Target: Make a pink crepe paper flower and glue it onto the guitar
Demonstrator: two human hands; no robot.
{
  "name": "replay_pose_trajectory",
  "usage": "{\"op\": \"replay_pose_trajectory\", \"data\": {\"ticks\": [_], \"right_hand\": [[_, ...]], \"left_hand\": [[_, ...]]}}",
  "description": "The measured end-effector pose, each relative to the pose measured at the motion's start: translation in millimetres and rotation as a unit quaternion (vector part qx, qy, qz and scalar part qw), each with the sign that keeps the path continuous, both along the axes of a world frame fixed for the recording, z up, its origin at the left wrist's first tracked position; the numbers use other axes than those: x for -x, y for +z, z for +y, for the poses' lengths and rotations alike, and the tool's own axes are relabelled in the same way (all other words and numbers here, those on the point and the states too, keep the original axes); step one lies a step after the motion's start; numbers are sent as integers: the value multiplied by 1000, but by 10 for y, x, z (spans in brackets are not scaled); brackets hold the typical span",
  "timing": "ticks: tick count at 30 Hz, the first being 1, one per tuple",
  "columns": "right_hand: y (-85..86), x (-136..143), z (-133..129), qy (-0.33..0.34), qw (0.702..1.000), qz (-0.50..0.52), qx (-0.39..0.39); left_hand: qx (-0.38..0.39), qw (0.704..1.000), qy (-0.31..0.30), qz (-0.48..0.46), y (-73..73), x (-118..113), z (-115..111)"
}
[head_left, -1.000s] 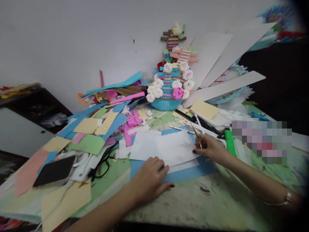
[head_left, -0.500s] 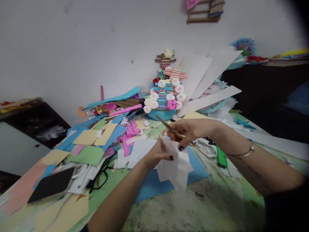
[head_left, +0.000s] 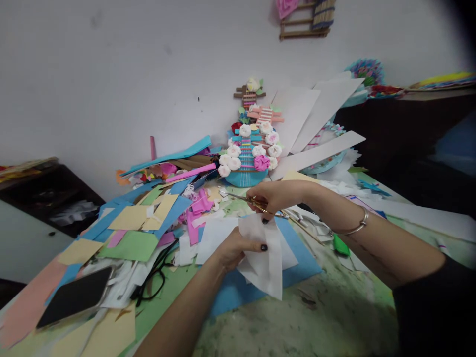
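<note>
A piece of thin white paper (head_left: pixel 265 258) hangs from my left hand (head_left: pixel 238 245), pinched between thumb and fingers. My right hand (head_left: pixel 273 198) is closed around a pair of scissors (head_left: pixel 240 197), whose blades point left, beyond the paper's top edge. The thumb of that hand is close to the upper edge of the paper; whether it touches I cannot tell. Beneath both hands lie white sheets (head_left: pixel 215 238) on a blue sheet (head_left: pixel 234 297).
Coloured paper pieces (head_left: pixel 130 245), a phone (head_left: pixel 76 295) and black-framed glasses (head_left: pixel 159 277) crowd the left. A blue paper guitar with white flowers (head_left: pixel 245 176) stands at the back. Right of my hands lies a green object (head_left: pixel 340 245); white boards (head_left: pixel 323 156) lean behind.
The scissors have swung to a flatter angle, with their tips lower and farther left. The white paper has turned slightly in my left hand. My right forearm has shifted left and the view has moved a little.
</note>
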State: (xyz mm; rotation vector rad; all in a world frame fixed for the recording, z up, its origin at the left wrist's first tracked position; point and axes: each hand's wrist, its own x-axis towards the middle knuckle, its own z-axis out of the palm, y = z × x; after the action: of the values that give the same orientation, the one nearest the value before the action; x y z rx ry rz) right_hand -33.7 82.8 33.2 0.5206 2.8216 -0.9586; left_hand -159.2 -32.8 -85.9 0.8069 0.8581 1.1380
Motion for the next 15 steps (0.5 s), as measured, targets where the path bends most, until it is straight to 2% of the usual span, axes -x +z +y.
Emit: {"op": "replay_pose_trajectory", "data": {"ticks": [3,6,8,10,12,15], "right_hand": [[-2,15,18,-55,993,4,-100],[-135,-37,84,-141,984,65,-89],[-314,-103,112,-212,968,125,-38],[-531,-173,84,-276,943,184,27],[-740,-225,-10,-307,920,212,116],[-962,-256,-212,-348,880,216,242]], "left_hand": [[4,999,40,30,0,30,12],[-4,985,154,83,-11,85,49],[-18,964,238,120,-17,129,77],[-26,942,296,156,-22,166,97],[-33,920,337,197,-26,187,104],[-35,896,364,253,-33,179,99]]}}
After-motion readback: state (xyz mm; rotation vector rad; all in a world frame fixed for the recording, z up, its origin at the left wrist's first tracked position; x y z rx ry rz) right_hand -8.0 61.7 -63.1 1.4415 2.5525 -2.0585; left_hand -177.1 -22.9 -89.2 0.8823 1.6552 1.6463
